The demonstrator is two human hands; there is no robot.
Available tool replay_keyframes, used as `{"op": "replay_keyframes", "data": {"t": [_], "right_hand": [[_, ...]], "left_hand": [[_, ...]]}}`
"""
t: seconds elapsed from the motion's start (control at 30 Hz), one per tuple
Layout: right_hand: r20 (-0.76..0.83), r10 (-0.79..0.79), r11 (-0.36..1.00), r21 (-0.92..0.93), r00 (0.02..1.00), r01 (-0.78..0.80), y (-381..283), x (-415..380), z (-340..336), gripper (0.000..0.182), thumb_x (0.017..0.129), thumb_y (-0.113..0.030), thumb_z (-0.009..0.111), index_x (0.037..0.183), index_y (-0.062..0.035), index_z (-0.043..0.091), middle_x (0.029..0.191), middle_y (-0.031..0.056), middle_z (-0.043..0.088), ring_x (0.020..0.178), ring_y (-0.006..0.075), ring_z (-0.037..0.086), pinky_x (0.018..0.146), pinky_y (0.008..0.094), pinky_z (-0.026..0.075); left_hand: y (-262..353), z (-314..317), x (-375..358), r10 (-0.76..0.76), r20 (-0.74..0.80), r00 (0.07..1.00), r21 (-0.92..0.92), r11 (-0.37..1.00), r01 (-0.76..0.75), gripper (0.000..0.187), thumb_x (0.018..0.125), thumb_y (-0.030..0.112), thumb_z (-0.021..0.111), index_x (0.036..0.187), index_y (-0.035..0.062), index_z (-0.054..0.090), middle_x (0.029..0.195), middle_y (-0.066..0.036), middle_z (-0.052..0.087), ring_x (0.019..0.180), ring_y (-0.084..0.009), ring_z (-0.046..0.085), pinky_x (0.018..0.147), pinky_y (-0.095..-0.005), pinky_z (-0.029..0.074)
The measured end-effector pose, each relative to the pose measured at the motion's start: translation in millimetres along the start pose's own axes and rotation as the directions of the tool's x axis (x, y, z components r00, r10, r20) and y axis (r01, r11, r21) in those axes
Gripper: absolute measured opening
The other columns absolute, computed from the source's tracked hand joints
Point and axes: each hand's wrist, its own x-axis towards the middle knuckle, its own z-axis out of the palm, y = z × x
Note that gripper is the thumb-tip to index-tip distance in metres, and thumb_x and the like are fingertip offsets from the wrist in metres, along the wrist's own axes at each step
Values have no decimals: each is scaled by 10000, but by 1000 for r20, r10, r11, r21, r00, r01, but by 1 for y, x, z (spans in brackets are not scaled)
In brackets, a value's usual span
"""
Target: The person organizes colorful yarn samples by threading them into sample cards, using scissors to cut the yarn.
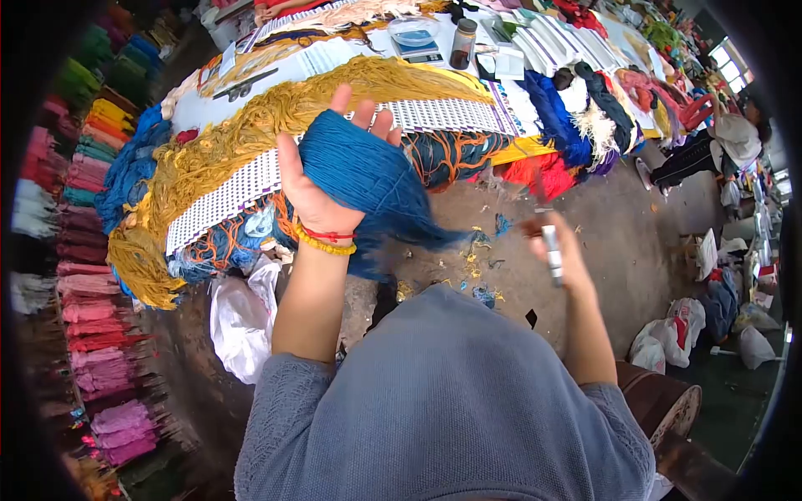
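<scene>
A thick hank of blue yarn (pixel 359 171) lies across the palm of my left hand (pixel 313 196). Its loose end trails down to the right and is blurred. The fingers reach up behind the yarn, and the thumb rests at its left side. Lower and to the right, my right hand (pixel 561 250) is closed around what looks like a knife (pixel 551 249), with a silver-white handle and a dark blade pointing up. Motion blurs the blade and fingertips. The knife is apart from the blue yarn.
Mustard yarn (pixel 251 125) and a white patterned strip (pixel 225 196) run along the table edge. A scale (pixel 418 54) and a jar (pixel 463 43) stand farther back. Yarn scraps (pixel 472 267) litter the floor. A plastic bag (pixel 242 321) sits at left; another person (pixel 727 142) is at right.
</scene>
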Motion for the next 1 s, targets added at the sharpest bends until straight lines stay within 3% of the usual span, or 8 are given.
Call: {"op": "replay_keyframes", "data": {"t": [0.07,0.1,0.2,0.3,0.33,0.4,0.73,1.0], "right_hand": [[199,18,998,59,980,-30,-10,10,37,434,695,-328,716,967,-50,524,853,24,549,784,118,515,694,276,430],[294,-10,998,65,956,-9,-13,14,53,540,679,-492,661,918,-29,520,811,42,541,771,124,518,690,270,424],[408,12,992,107,913,-61,-2,22,90,493,695,-444,674,899,-29,504,801,28,537,766,113,513,688,260,423],[516,8,986,140,856,-93,-1,30,111,472,711,-458,657,866,-41,498,787,19,525,751,102,500,669,248,413],[565,22,982,144,825,-124,-4,33,118,466,715,-461,653,854,-44,498,781,16,520,744,97,494,658,245,407],[608,13,990,102,794,-95,-17,37,128,451,734,-465,635,838,-47,501,755,9,501,707,91,468,628,240,389],[762,-76,992,123,643,-28,-25,60,184,433,732,-423,651,793,-21,502,643,38,455,614,109,434,554,276,373],[806,17,998,20,591,-56,-36,78,210,463,705,-466,649,836,-52,491,705,18,500,656,101,480,585,249,396]], "left_hand": [[-4,-4,-4,-23,17,1000,-91,996,25,774,773,600,457,1318,73,300,1200,-149,473,1109,-304,443,992,-481,273],[-4,-5,-6,-31,26,999,-135,990,34,757,783,593,443,1311,67,311,1162,-127,514,1065,-284,488,989,-477,279],[8,-1,-19,26,41,999,-115,993,-21,673,828,520,437,1296,46,339,824,-28,542,770,-171,517,927,-441,335],[27,7,-32,72,61,996,-194,979,-59,576,846,440,465,1220,4,432,611,25,441,513,-72,408,739,-259,412],[33,8,-36,88,43,995,-184,980,-79,539,842,415,486,1177,-7,471,580,32,432,455,-52,379,573,-182,388],[44,11,-45,111,26,993,-184,977,-104,515,842,399,497,1159,-7,488,552,26,423,427,-52,368,496,-162,359],[91,2,-80,198,21,980,-141,971,-193,521,857,437,461,1176,25,479,548,24,428,435,-52,384,534,-167,363],[121,-5,-80,265,-35,964,-155,951,-267,474,863,376,487,1164,10,465,540,34,424,442,-54,414,484,-160,377]]}}
